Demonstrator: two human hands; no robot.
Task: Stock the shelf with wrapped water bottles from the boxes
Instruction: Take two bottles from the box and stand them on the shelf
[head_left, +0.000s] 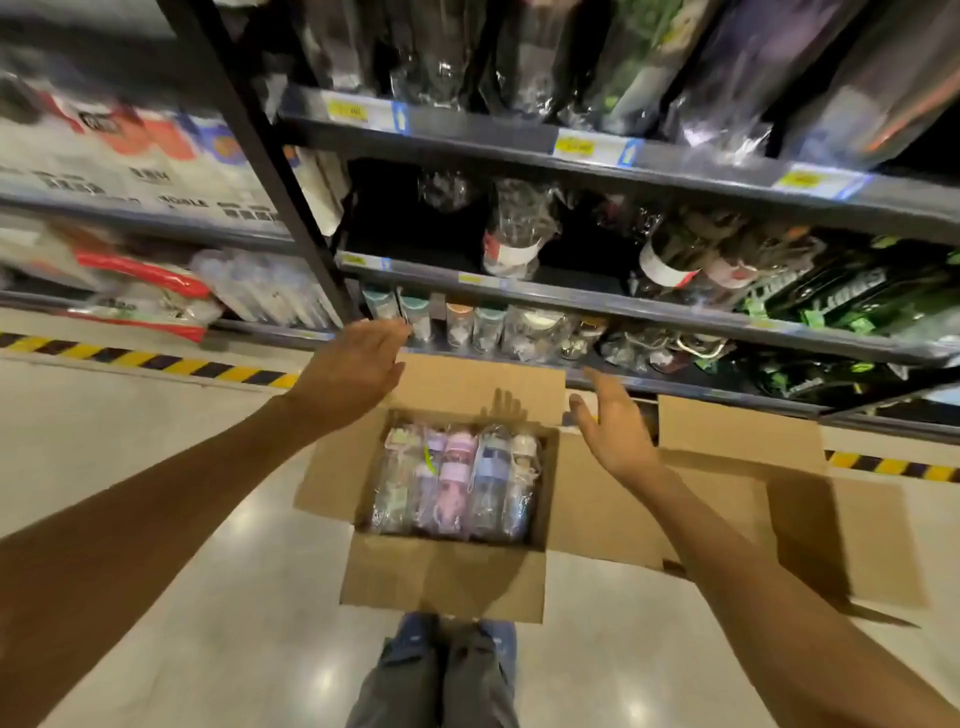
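Store shelves (613, 306) are standing behind, with wrapped goods on every level. Left hand (353, 369) is hovering with straight fingers, holding nothing, above the left flap of the open box (441, 577). Wrapped water bottles (457, 483) are lying in a row inside this box on the floor (156, 467). Right hand (613, 426) is hovering wide and flat, empty, over the second box (737, 431) beside it.
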